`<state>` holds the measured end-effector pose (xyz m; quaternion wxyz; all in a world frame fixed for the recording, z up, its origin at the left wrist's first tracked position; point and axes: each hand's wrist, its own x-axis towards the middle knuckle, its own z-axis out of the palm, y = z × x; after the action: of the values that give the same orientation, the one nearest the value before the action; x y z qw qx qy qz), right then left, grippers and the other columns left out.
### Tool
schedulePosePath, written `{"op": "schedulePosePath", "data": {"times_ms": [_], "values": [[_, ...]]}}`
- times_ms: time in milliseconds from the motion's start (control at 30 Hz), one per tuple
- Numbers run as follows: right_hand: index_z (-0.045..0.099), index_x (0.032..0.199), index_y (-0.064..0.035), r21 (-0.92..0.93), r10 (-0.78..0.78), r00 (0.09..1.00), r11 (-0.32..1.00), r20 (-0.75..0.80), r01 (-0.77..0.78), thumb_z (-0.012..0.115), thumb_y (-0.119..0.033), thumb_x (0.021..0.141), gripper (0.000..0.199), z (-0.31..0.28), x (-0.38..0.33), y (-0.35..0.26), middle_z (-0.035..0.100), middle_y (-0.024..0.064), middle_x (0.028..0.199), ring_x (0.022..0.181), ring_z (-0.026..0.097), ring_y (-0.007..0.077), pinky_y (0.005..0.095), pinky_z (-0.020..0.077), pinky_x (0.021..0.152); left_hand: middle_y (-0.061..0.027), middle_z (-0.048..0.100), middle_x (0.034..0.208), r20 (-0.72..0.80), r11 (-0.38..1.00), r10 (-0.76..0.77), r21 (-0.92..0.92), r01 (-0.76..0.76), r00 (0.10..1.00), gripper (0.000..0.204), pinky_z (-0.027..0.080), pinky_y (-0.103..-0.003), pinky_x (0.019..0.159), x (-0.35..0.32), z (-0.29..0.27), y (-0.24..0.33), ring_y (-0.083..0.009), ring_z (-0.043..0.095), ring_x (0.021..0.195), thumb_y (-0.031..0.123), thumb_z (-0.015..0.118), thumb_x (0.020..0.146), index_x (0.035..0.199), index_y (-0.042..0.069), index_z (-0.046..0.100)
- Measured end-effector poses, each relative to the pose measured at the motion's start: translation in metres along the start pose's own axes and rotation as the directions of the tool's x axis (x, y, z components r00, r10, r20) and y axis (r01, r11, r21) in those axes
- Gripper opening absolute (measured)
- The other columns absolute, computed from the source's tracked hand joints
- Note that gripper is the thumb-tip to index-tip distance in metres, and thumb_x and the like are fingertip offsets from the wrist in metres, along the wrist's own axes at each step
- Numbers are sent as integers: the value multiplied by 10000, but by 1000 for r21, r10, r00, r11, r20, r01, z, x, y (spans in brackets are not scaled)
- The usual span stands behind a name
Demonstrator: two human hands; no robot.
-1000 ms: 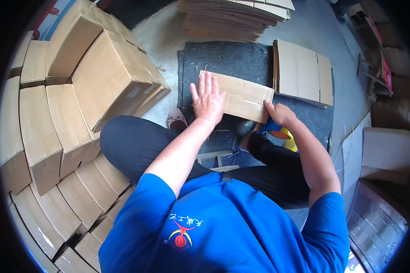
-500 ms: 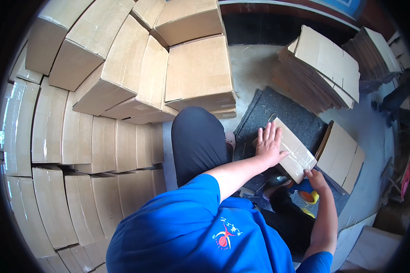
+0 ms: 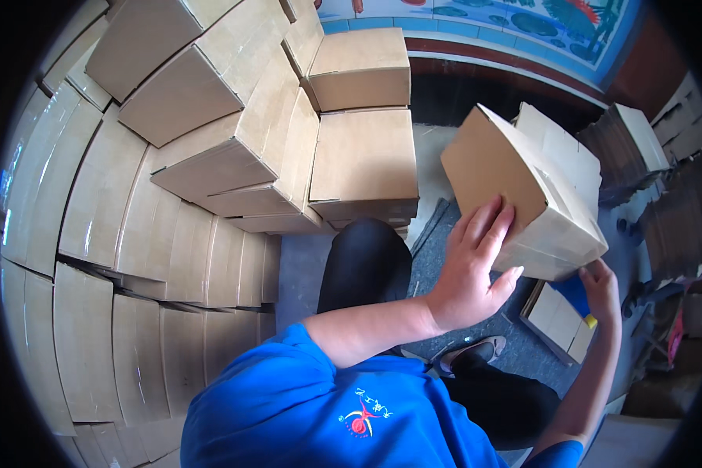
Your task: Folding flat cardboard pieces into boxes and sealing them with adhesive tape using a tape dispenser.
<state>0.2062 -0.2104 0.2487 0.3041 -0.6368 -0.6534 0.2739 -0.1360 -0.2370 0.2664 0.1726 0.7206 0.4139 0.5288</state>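
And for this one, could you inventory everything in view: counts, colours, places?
Rectangular cardboard box: one, brown, right of centre
Closed cardboard boxes: many, brown, stacked left and upper left
Flat mat: one, dark grey, underfoot
Flattened cardboard stacks: at least three, brown, on the mat and farther back
Partly hidden object: one, blue, beneath the box
Picture-covered wall panel: one, blue and white, top
Right-edge items: too dim to count
Short-sleeved shirt: one, blue, bottom
Trousers: one pair, black, below the mat's centre
Left hand: one, bare, fingers against the box
Right hand: one, bare, at the box's lower right corner
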Motion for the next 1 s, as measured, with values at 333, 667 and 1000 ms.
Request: {"op": "schedulePosePath", "data": {"times_ms": [333,667,1000], "values": [[676,1201,-129,-351,-189,963,930,-192,113,612,-360,914,374,135,177,-185,697,160,1113,1059,659,340,414,503,941,-253,253,1542,41,980,-140,151,133,989,932,241,-473,1156,-56,-55,-30,-407,277,1415,170,744,804,1527,-7,183],[735,1041,-89,22,-74,966,996,-248,82,606,-324,926,292,231,165,-184,723,151,912,887,702,309,383,534,820,-193,522,1330,-40,952,-165,254,170,985,704,337,-455,1098,-41,-78,-130,-355,478,1245,94,712,767,1404,11,425],[727,1058,-80,152,-19,950,986,-311,69,624,-300,942,270,249,161,-172,725,126,914,858,699,254,352,530,813,-88,622,1052,-56,766,214,629,-131,975,299,401,-421,947,36,-122,-124,-275,564,1053,188,709,796,1070,84,653]]}}
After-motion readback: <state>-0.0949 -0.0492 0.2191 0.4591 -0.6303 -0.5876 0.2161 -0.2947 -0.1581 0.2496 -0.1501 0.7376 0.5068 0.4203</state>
